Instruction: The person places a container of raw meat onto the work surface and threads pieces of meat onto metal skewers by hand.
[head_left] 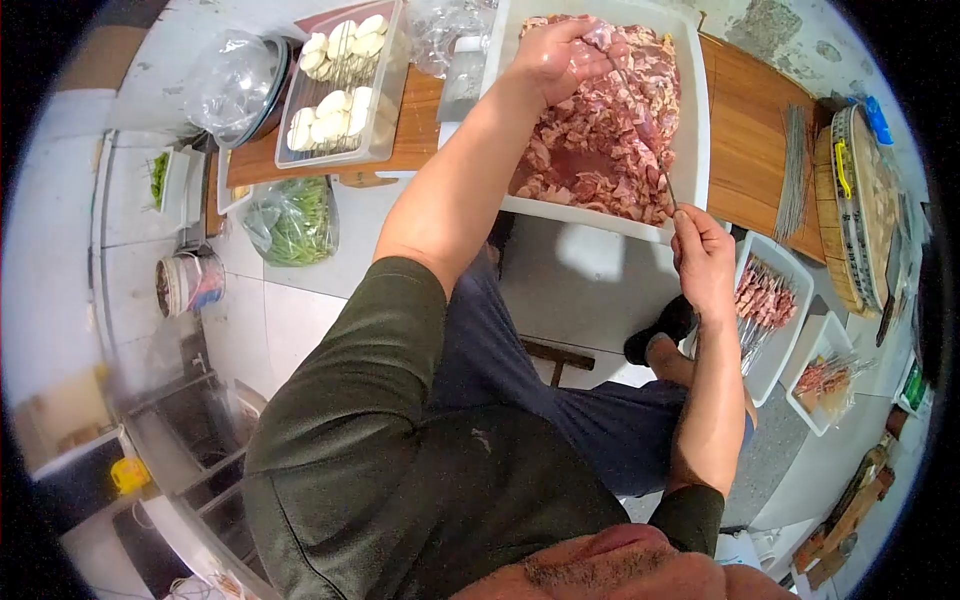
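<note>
A: Hands status?
B: Well apart, one at each end of a skewer (671,188). Right hand (704,250) is pinching its lower end, just off the tub's lower right corner. Left hand (560,62) is reaching in at top centre, fingers touching meat near the upper end. Can't tell how firmly it's gripping.
A: Where's the skewer?
B: Slanting across the right half of the white tub (590,222), top centre of frame. Meat is sitting along its upper part.
A: Tub contents?
B: Raw chopped meat (570,150), covering most of the floor, some reddish liquid pooling lower centre.
A: Around it?
B: Wooden counter (745,140) is showing on both sides. Bundle of thin metal sticks (793,170) is lying on it, upper right. Round chopping block (868,205) is standing farther right. Tray of meat skewers (765,300) is sitting below, right of frame. Upper left: clear box (345,157) is holding skewered white slices (340,42).
</note>
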